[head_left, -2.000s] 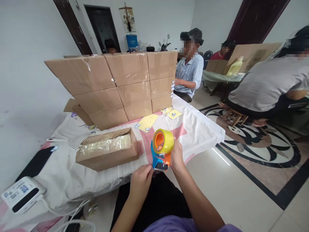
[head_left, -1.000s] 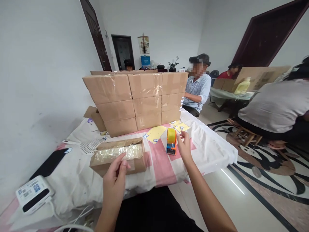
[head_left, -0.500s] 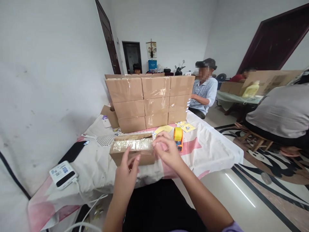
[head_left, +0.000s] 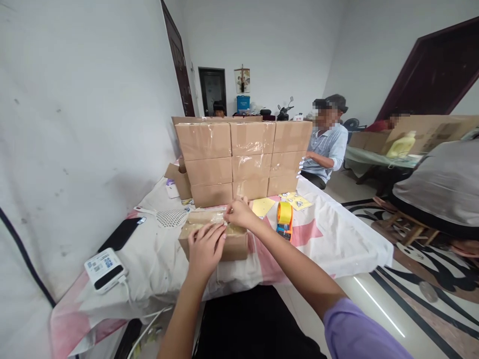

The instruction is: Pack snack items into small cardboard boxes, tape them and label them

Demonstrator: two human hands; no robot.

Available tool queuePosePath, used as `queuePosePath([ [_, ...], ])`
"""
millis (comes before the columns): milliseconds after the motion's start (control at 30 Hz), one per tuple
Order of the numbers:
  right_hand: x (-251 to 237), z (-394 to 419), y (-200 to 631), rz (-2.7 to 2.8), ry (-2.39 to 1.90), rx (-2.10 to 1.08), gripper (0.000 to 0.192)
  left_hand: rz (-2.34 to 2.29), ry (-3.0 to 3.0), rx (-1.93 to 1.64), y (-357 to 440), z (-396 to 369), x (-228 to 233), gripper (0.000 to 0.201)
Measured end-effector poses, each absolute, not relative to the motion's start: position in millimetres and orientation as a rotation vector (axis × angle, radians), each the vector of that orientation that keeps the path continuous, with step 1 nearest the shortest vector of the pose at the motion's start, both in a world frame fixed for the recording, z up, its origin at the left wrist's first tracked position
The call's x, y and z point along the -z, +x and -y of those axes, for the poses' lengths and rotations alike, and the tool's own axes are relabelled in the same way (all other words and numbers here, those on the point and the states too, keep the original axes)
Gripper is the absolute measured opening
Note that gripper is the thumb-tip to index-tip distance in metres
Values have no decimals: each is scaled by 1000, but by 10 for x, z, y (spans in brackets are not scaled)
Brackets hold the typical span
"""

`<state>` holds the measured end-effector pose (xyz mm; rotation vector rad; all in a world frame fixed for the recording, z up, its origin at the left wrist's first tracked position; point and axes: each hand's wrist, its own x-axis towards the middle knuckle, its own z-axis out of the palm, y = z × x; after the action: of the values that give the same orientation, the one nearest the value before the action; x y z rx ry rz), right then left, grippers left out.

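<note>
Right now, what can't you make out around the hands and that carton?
All from the head view:
- Top of the carton: mostly covered by the left hand and right hand, so the seam is hidden.
- Right hand's fingers: too small to tell whether they pinch tape.
- Tape dispenser: blade faces away.
- Label printer: print too small to read.
- Stacked boxes: they hide what lies behind them.
</note>
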<state>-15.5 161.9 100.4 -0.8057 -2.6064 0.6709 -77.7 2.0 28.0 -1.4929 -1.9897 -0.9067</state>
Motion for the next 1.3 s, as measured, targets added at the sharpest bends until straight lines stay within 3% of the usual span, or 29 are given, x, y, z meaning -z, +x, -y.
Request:
queuePosePath([
  [33, -970, -1629, -163, 2614, -819, -648, 11, 2008, -1493, 886, -771, -32, -233, 28],
  [167, -899, -1843, -84, 2443, -1056, -361, 60, 2042, -1464, 853, -754, -15, -157, 29],
  [200, -887, -1956, -40, 2368, -1125, -326, 64, 2046, -1468, 851, -753, -4, -155, 29],
  [367, -699, -2628, 267, 2290, -1273, -535, 31, 2041, -1466, 881, -772, 26, -110, 28],
  [533, -299, -2866, 388, 2478, -1309, -613, 22, 2022, -1437, 889, -819, -14, -76, 27],
  [667, -65, -2839, 310, 2597, -1315, -627, 27, 2051, -1428, 884, -838, -48, -115, 27],
  [933, -124, -2769, 407, 2357, -1070, -994, 6, 2065, -1431, 836, -828, -29, -137, 27],
  [1167, -629, -1787, 917, 2022, -383, -1533, 19, 1870, -1315, 1072, -381, -25, -518, 16],
  [1300, -937, -1252, 1219, 2025, -175, -1566, 35, 1799, -1373, 1109, -79, -47, -775, 14],
])
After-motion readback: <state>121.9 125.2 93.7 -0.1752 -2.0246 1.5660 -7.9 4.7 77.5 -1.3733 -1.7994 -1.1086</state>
